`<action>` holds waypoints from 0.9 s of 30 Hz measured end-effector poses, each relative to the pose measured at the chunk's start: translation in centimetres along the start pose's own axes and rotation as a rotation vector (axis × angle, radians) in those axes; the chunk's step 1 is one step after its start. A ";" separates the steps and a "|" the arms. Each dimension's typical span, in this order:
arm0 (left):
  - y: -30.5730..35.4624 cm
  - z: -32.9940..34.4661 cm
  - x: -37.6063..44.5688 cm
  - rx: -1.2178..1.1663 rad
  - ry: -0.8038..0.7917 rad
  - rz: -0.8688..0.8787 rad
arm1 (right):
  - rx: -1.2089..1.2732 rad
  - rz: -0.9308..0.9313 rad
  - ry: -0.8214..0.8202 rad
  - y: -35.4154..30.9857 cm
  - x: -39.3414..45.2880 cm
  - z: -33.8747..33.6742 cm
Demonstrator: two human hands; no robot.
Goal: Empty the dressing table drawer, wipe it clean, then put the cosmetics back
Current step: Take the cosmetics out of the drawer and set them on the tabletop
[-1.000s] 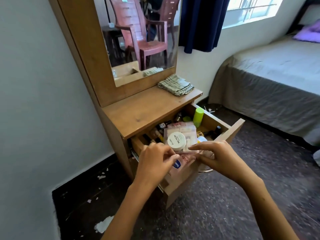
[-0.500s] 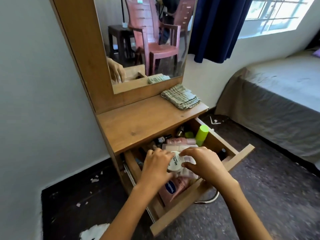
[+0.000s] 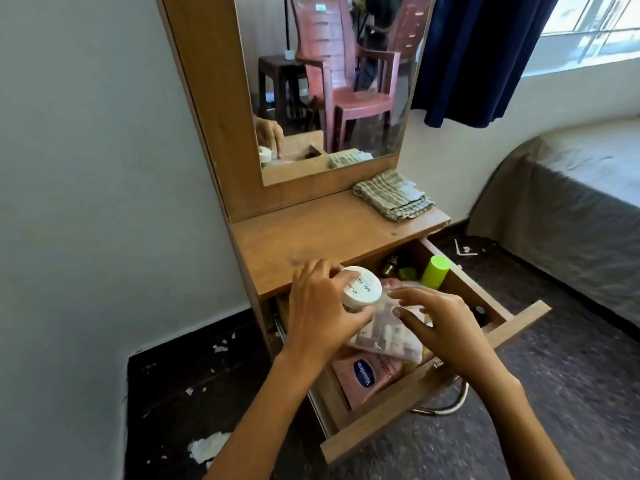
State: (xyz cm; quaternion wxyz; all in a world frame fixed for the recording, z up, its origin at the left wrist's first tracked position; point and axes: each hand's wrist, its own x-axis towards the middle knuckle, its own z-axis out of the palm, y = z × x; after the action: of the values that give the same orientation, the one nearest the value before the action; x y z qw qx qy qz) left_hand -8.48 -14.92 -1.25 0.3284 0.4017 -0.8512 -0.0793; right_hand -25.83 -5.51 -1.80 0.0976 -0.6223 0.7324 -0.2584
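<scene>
L hand (image 3: 317, 315) has a curled grip round white jar (image 3: 360, 289), lifted over open drawer (image 3: 433, 382) at counter (image 3: 311, 237) edge; R hand (image 3: 446, 327) just beside, fingers pinching clear pouch (image 3: 384, 336) below jar; cloth (image 3: 393, 195) well beyond

Bright daylight enters from the window (image 3: 595, 26) at one o'clock, overexposed there. Wide-angle bending shows at the edges; the floor (image 3: 571, 393) at five o'clock is blurred.
</scene>
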 end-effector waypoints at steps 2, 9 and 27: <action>-1.0 -1.0 1.0 0.056 0.066 -0.040 | -0.009 -0.026 -0.029 -0.3 0.3 0.2; -5.7 -1.9 3.4 0.162 0.031 -0.263 | -0.162 -0.084 -0.251 -0.6 2.0 1.7; -0.8 1.0 -1.7 0.141 -0.142 0.240 | -0.461 -0.026 -0.368 2.0 2.1 3.7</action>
State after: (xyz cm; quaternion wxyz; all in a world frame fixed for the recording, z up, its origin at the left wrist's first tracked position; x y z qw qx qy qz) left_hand -7.83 -14.33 -3.14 0.2455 0.3127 -0.9175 -0.0077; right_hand -26.25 -8.32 -5.51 0.0817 -0.6737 0.7339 0.0311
